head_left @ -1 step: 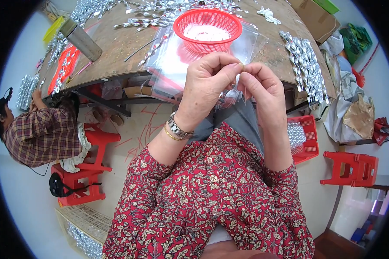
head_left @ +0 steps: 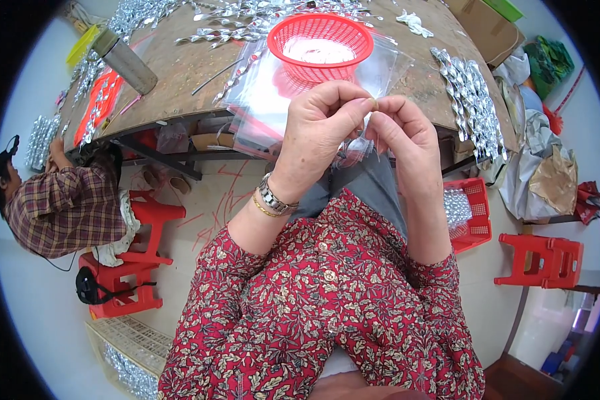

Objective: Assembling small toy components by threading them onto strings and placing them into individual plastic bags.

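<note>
My left hand (head_left: 327, 123) and my right hand (head_left: 407, 130) meet fingertip to fingertip in front of the table's near edge. Both are closed in a pinch. What lies between the fingertips is too small and hidden to name. Just below and behind them shows a bit of shiny silver foil (head_left: 359, 148), partly covered by the fingers; I cannot tell whether it hangs from them. Beyond my hands, a red perforated plastic basket (head_left: 320, 65) with thin whitish and red material inside stands on a stack of clear plastic sheets (head_left: 253, 100).
Twisted silver foil strips (head_left: 470, 100) lie at the table's right, with more at the back. A metal flask (head_left: 128, 63) stands at left. Red crate (head_left: 473, 220) and stools (head_left: 543, 260) are on the floor at right. Another person (head_left: 70, 207) sits at left.
</note>
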Demonstrator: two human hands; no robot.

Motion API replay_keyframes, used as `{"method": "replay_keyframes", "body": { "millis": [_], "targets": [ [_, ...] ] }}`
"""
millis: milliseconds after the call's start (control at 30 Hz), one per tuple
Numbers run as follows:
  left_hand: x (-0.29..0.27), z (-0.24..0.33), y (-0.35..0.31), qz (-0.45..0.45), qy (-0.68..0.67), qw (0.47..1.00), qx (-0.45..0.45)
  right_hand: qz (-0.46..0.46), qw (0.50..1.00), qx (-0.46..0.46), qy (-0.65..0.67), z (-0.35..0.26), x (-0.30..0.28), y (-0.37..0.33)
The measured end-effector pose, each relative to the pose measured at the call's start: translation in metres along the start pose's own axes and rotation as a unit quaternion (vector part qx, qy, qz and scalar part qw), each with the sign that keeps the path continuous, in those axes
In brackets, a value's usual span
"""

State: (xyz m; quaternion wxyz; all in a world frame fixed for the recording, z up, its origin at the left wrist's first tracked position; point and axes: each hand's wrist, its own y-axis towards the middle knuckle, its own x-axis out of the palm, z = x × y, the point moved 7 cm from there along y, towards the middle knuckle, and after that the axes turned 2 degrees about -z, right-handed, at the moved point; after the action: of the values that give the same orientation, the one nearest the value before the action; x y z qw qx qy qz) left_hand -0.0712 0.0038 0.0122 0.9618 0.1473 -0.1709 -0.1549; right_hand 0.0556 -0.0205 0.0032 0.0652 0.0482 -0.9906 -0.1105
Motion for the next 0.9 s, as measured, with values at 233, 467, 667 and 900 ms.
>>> {"method": "replay_keyframes", "body": {
  "millis": [233, 467, 667, 900],
  "targets": [
    [0.000, -0.002, -0.002, -0.006, 0.007, 1.000, -0.014, 0.000, 0.998, -0.051, -0.034, -0.014, -0.008, 0.000],
    [0.005, 0.005, -0.002, -0.025, 0.026, 0.999, -0.003, -0.049, 0.983, -0.113, -0.137, -0.041, -0.011, 0.009],
    [0.008, 0.009, -0.002, -0.041, 0.035, 0.999, 0.005, -0.064, 0.962, -0.128, -0.234, -0.058, -0.009, 0.012],
    [0.011, 0.010, 0.004, -0.049, 0.043, 0.997, 0.036, -0.079, 0.914, -0.189, -0.351, -0.077, -0.006, 0.014]
  ]
}}
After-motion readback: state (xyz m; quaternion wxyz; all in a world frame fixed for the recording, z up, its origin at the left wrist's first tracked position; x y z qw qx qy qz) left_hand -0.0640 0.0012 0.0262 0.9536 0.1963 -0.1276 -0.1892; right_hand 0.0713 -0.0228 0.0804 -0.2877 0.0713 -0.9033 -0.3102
